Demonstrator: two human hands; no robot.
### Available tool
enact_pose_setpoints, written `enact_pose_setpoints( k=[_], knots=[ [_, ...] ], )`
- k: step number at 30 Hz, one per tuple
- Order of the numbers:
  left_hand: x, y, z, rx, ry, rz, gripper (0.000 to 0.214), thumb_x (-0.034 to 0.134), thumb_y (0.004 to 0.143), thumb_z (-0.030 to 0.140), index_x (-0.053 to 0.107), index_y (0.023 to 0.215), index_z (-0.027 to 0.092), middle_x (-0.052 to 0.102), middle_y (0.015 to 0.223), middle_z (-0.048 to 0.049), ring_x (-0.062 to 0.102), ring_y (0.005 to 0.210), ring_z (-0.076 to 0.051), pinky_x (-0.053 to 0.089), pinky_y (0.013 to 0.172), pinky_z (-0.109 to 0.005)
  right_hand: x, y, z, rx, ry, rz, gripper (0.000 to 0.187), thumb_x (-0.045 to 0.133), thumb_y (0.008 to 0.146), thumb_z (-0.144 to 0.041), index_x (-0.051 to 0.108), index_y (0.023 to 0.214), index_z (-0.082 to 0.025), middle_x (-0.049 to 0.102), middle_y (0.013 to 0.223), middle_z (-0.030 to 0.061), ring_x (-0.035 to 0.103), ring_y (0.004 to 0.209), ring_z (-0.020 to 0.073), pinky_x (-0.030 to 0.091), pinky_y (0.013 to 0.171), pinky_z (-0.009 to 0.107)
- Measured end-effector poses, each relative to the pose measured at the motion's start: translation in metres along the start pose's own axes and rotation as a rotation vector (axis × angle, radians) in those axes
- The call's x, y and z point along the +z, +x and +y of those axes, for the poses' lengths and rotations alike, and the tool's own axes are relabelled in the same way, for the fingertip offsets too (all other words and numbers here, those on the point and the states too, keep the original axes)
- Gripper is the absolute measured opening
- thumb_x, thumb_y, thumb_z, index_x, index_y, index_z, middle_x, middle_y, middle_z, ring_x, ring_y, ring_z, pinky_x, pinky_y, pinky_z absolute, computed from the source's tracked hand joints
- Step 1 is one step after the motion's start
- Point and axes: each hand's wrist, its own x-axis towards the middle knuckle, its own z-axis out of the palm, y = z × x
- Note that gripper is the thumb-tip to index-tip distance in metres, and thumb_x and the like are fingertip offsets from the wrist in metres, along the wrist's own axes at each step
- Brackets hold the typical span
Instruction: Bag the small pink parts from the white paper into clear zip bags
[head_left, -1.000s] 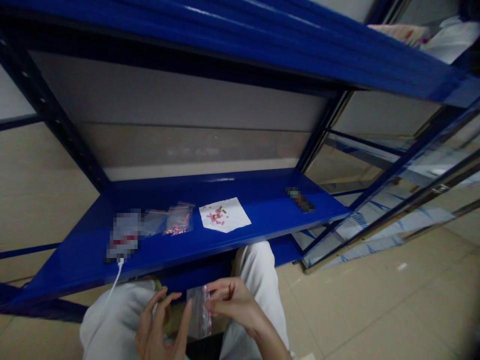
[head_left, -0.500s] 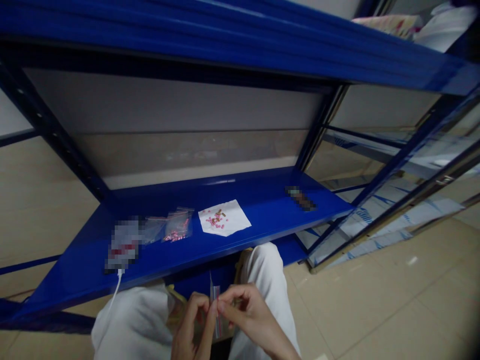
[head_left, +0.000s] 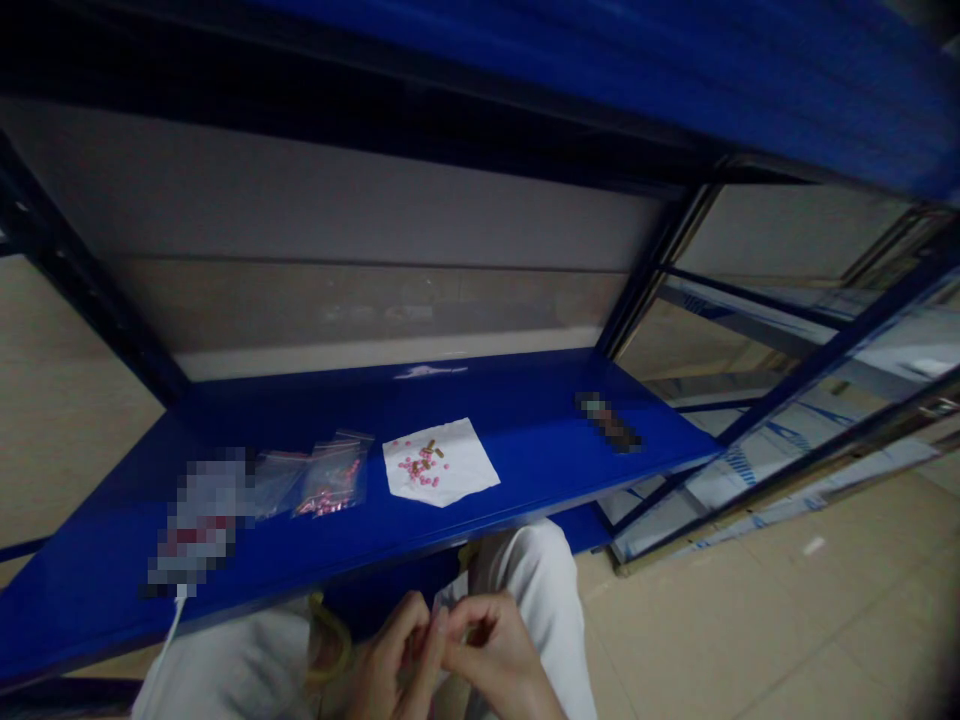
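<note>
Low over my lap, my left hand (head_left: pixel 401 655) and my right hand (head_left: pixel 501 645) meet with fingertips pinched together. Between them is a small clear zip bag (head_left: pixel 448 590), mostly hidden by the fingers. On the blue shelf beyond lies a sheet of white paper (head_left: pixel 478 468), with several round pink pills (head_left: pixel 412 466) and a few brownish capsules (head_left: pixel 430 446) scattered on it. To its left, clear zip bags (head_left: pixel 341 462) overlap, with pink pills gathered at the bottom of one.
A blurred-out device (head_left: pixel 199 520) with a white cable (head_left: pixel 171 635) lies at the shelf's left end. Another blurred-out dark object (head_left: pixel 611 422) is at the right. The blue shelf (head_left: pixel 525 400) has an upper beam (head_left: pixel 562 80) overhead and uprights at both sides.
The view has shifted, so the shelf sits slightly lower and closer. The zip bag between my hands has turned; its red-lined strip, visible before, is now largely hidden. Both hands keep their pinch.
</note>
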Motion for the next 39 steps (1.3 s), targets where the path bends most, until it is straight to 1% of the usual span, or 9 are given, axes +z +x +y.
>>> enact_pose_setpoints(
  k=[3, 7, 11, 16, 19, 23, 31, 35, 39],
  knots=[
    [-0.004, 0.004, -0.004, -0.061, -0.002, -0.037, 0.035, 0.05, 0.073, 0.056, 0.057, 0.063, 0.023, 0.06, 0.062, 0.0002, 0.055, 0.062, -0.014, 0.046, 0.059, -0.019, -0.001, 0.006, -0.007, -0.022, 0.016, -0.111, 0.028, 0.076, 0.054, -0.04, 0.066, 0.053, -0.013, 0.061, 0.054, 0.0018, 0.051, 0.05, 0.0103, 0.04, 0.051, 0.02],
    [-0.009, 0.006, -0.012, -0.142, -0.004, 0.021, 0.029, 0.055, 0.072, 0.05, 0.061, 0.078, 0.022, 0.065, 0.082, -0.0028, 0.059, 0.078, -0.017, 0.047, 0.065, -0.021, -0.001, 0.012, -0.014, -0.04, 0.032, -0.241, 0.028, 0.072, 0.062, -0.041, 0.067, 0.059, -0.013, 0.058, 0.052, -0.0002, 0.043, 0.044, 0.0063, 0.035, 0.042, 0.016],
    [-0.016, 0.007, -0.008, -0.06, 0.029, -0.022, 0.029, 0.043, 0.083, 0.041, 0.054, 0.068, 0.019, 0.057, 0.066, 0.0, 0.054, 0.064, -0.012, 0.043, 0.059, -0.018, 0.004, 0.011, -0.017, -0.058, -0.047, -0.319, 0.03, 0.064, 0.07, -0.044, 0.067, 0.068, -0.014, 0.056, 0.055, 0.0001, 0.042, 0.044, 0.0065, 0.034, 0.04, 0.016],
    [-0.034, 0.004, -0.001, 0.033, 0.201, -0.027, 0.024, 0.04, 0.085, 0.029, 0.045, 0.065, 0.019, 0.048, 0.062, 0.0026, 0.049, 0.059, -0.01, 0.037, 0.057, -0.018, 0.019, 0.007, -0.027, -0.197, -0.254, -0.235, 0.022, 0.061, 0.074, -0.036, 0.067, 0.068, -0.015, 0.059, 0.06, 0.0017, 0.05, 0.052, 0.01, 0.037, 0.046, 0.018],
    [-0.042, 0.002, -0.002, 0.048, 0.287, -0.029, 0.02, 0.04, 0.085, 0.026, 0.044, 0.066, 0.019, 0.05, 0.063, 0.0023, 0.05, 0.061, -0.011, 0.037, 0.058, -0.019, 0.029, 0.005, -0.033, -0.32, -0.327, -0.202, 0.016, 0.059, 0.076, -0.029, 0.067, 0.068, -0.017, 0.06, 0.062, 0.0016, 0.054, 0.055, 0.0108, 0.039, 0.049, 0.018],
    [-0.048, -0.001, -0.007, 0.094, 0.37, -0.032, 0.02, 0.036, 0.087, 0.024, 0.048, 0.071, 0.02, 0.054, 0.071, 0.0, 0.054, 0.07, -0.013, 0.04, 0.063, -0.022, 0.038, 0.003, -0.035, -0.397, -0.402, -0.151, 0.013, 0.059, 0.075, -0.026, 0.068, 0.07, -0.019, 0.059, 0.061, 0.0003, 0.054, 0.052, 0.0102, 0.038, 0.046, 0.017],
    [-0.057, -0.002, -0.014, 0.174, 0.606, 0.088, 0.017, 0.039, 0.084, 0.017, 0.052, 0.074, 0.022, 0.056, 0.075, -0.0002, 0.055, 0.071, -0.015, 0.04, 0.063, -0.026, 0.051, 0.003, -0.043, -0.427, -0.526, -0.098, 0.008, 0.061, 0.07, -0.019, 0.067, 0.065, -0.019, 0.062, 0.06, -0.0007, 0.057, 0.051, 0.0107, 0.043, 0.05, 0.018],
    [-0.066, 0.001, -0.015, 0.167, 0.614, 0.155, 0.015, 0.041, 0.083, 0.018, 0.053, 0.074, 0.021, 0.055, 0.075, -0.0002, 0.055, 0.07, -0.015, 0.04, 0.064, -0.027, 0.047, 0.009, -0.047, -0.389, -0.51, -0.02, 0.008, 0.059, 0.07, -0.019, 0.066, 0.065, -0.019, 0.064, 0.061, 0.0004, 0.059, 0.051, 0.0117, 0.044, 0.048, 0.019],
    [-0.065, 0.003, -0.013, 0.214, 0.552, 0.15, 0.013, 0.043, 0.081, 0.018, 0.052, 0.072, 0.02, 0.054, 0.074, 0.0001, 0.055, 0.071, -0.014, 0.041, 0.066, -0.026, 0.044, 0.012, -0.05, -0.36, -0.491, -0.044, 0.007, 0.059, 0.071, -0.022, 0.064, 0.07, -0.018, 0.066, 0.066, 0.0019, 0.06, 0.052, 0.0121, 0.043, 0.043, 0.018]
  ],
)
